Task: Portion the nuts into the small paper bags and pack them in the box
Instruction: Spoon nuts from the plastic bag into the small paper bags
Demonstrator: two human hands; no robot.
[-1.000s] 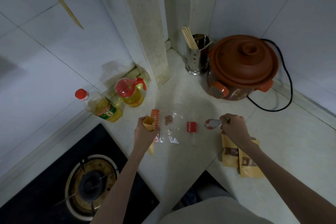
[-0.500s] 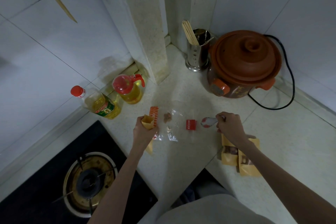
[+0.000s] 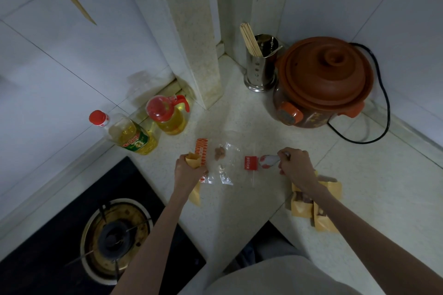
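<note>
My left hand (image 3: pixel 187 172) holds a small yellow paper bag (image 3: pixel 193 160) upright with its mouth open. Just right of it lies a clear plastic bag (image 3: pixel 225 165) with an orange printed strip (image 3: pixel 201 151) and a few brown nuts (image 3: pixel 220 153) inside. My right hand (image 3: pixel 296 166) grips a white spoon (image 3: pixel 268 160) whose bowl points left, beside a small red packet (image 3: pixel 251 163). Several yellow paper bags (image 3: pixel 311 206) showing brown contents lie under my right forearm. Another paper bag (image 3: pixel 195 195) lies partly under my left wrist.
Two oil bottles (image 3: pixel 134 135) (image 3: pixel 170 116) stand at the left wall. A brown clay cooker (image 3: pixel 323 81) with a black cord and a steel chopstick holder (image 3: pixel 260 64) occupy the back corner. A gas hob (image 3: pixel 112 235) sits at the lower left. No box is visible.
My right hand has brought the spoon slightly left, closer to the red packet and clear bag. The left hand still holds the paper bag in the same spot.
</note>
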